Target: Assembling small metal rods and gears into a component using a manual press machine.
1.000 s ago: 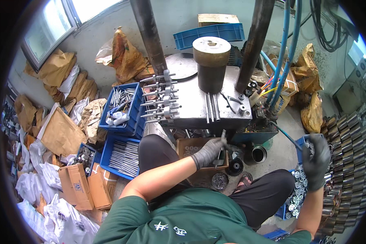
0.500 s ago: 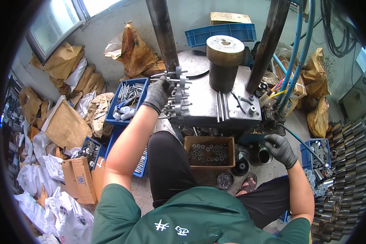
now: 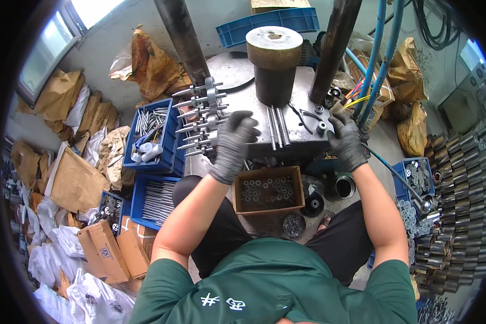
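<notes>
My left hand (image 3: 234, 141), in a dark grey glove, hovers at the front edge of the press table (image 3: 302, 140); its fingers are smeared by motion. Beside it on the left lies a row of metal shafts with grey round collars (image 3: 213, 108). My right hand (image 3: 346, 141), gloved too, is at the table's right corner, thumb and fingers apart, nothing seen between them. Close to its fingertips sit small ring-shaped parts (image 3: 322, 126) and dark-handled pliers (image 3: 306, 120). Slim metal rods (image 3: 278, 127) lie between my hands, in front of the thick steel cylinder (image 3: 275, 81).
Blue bins of shafts (image 3: 154, 201) and pins (image 3: 151, 120) stand left. Below the table is a cardboard box (image 3: 269, 208) with small rings. Steel columns (image 3: 337, 48), blue hoses (image 3: 386, 59) and stacked metal tubes (image 3: 461, 200) are on the right.
My left hand has left the row of collared shafts and moved right and nearer me. My right hand has risen to the table's right corner. The view has shifted.
</notes>
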A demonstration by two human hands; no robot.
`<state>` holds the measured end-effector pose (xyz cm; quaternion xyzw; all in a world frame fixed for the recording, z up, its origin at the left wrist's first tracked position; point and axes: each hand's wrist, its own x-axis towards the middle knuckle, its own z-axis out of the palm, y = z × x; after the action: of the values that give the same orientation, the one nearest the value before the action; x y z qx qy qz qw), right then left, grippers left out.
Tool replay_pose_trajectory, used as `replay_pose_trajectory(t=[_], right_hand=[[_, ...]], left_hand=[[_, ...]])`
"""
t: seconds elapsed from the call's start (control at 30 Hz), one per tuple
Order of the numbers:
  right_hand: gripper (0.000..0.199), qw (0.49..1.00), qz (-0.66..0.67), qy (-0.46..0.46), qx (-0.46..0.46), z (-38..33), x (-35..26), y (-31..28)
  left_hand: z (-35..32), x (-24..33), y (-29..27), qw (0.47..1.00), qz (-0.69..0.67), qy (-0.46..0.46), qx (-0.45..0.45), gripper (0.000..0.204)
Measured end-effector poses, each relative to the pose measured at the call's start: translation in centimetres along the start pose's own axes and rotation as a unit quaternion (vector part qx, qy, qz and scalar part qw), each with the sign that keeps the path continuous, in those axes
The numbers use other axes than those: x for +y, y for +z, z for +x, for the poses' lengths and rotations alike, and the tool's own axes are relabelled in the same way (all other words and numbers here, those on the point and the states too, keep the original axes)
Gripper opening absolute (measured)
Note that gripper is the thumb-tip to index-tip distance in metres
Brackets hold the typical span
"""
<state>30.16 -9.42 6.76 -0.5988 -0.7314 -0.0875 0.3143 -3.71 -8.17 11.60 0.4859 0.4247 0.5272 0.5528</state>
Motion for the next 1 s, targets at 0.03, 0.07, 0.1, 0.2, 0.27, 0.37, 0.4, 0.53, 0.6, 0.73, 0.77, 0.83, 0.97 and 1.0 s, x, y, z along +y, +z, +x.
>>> replay_pose_trajectory(t=[0.03, 0.07, 0.1, 0.2, 0.27, 0.37, 0.4, 0.53, 0.6, 0.73, 0.77, 0.83, 0.97, 1.0], right_hand=[[0.04, 1.0, -0.011, 0.003, -0.005, 0.3, 0.3, 1.1], [0.04, 1.0, -0.012, 0.001, -0.006, 0.7, 0.1, 1.9], [0.04, 0.999, -0.033, 0.006, -0.009, 0.6, 0.2, 2.2], [0.036, 0.998, -0.051, 0.021, -0.011, 0.1, 0.8, 3.1], [0.029, 0.997, -0.062, -0.002, -0.045, 0.0, 1.0, 3.1], [0.021, 0.999, -0.04, -0.008, -0.034, 0.2, 0.8, 3.1], [0.02, 0.999, -0.027, -0.018, -0.032, 0.2, 0.7, 3.2], [0.02, 0.999, -0.013, -0.016, -0.026, 0.2, 0.6, 2.5], [0.018, 0.999, -0.037, -0.012, 0.028, 0.2, 0.0, 1.7], [0.022, 0.887, 0.412, 0.197, 0.066, -0.6, -1.2, 2.7], [0.028, 0.826, 0.5, 0.257, 0.036, -0.4, -1.8, 2.0], [0.03, 0.749, 0.575, 0.327, 0.033, 0.1, -4.9, 0.1], [0.038, 0.629, 0.676, 0.383, 0.015, 0.3, -6.4, -0.7], [0.038, 0.606, 0.704, 0.371, 0.008, 0.3, -6.4, -0.7]], left_hand=[[0.2, -2.5, 0.3, 0.988, 0.123, 0.091, -0.027, 0.025], [0.8, -5.2, 0.0, 0.952, 0.243, 0.181, -0.052, 0.029], [1.1, -5.5, 0.4, 0.88, 0.412, 0.222, -0.077, 0.035], [0.4, -5.4, 1.2, 0.759, 0.595, 0.219, -0.15, 0.045], [0.2, -5.1, 1.9, 0.748, 0.605, 0.22, -0.165, 0.045], [0.9, -6.3, 1.7, 0.756, 0.606, 0.202, -0.143, 0.042], [1.1, -7.5, 1.3, 0.776, 0.595, 0.18, -0.111, 0.04], [0.7, -8.4, 2.0, 0.977, 0.211, -0.028, 0.008, 0.035], [0.2, -6.9, 1.7, 0.972, -0.072, -0.221, 0.012, 0.036], [0.0, -7.8, 1.4, 0.928, -0.218, -0.274, -0.125, 0.047], [-1.2, -6.3, 2.4, 0.941, -0.192, -0.23, -0.158, 0.051], [-2.6, -5.2, 3.6, 0.93, -0.195, -0.219, -0.22, 0.051], [-4.2, -7.5, 5.8, 0.889, -0.181, -0.235, -0.35, 0.044], [-4.4, -8.0, 6.1, 0.888, -0.183, -0.236, -0.35, 0.044]])
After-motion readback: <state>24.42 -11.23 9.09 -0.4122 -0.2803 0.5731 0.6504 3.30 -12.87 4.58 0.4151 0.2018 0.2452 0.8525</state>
